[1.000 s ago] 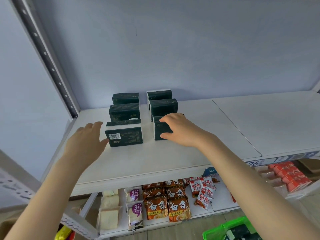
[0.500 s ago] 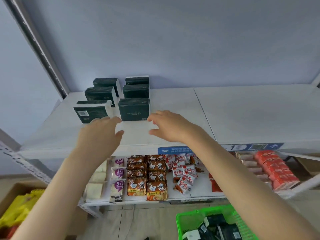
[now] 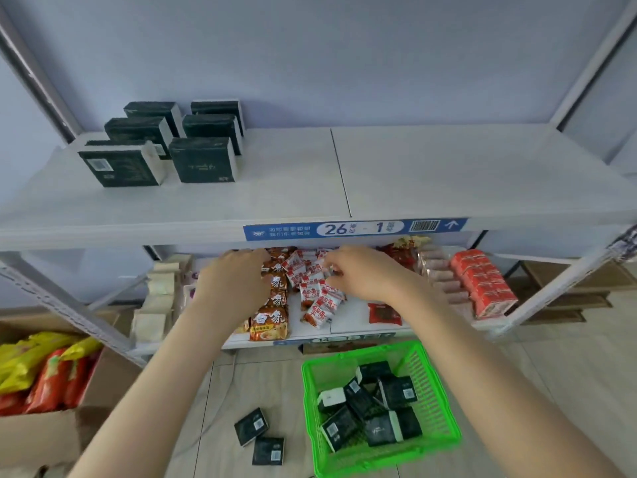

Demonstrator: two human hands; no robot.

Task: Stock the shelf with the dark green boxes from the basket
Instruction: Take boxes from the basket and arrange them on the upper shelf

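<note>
Both arms extend forward, left hand [image 3: 238, 281] and right hand [image 3: 362, 274] loosely curled.

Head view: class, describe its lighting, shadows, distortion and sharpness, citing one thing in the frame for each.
Head view: soft, even light, no glare on the shelf; the boxes cast only faint shadows; the uprights lean outward, likely from the wide lens; the label is sharp, the right hand slightly smeared.
</note>
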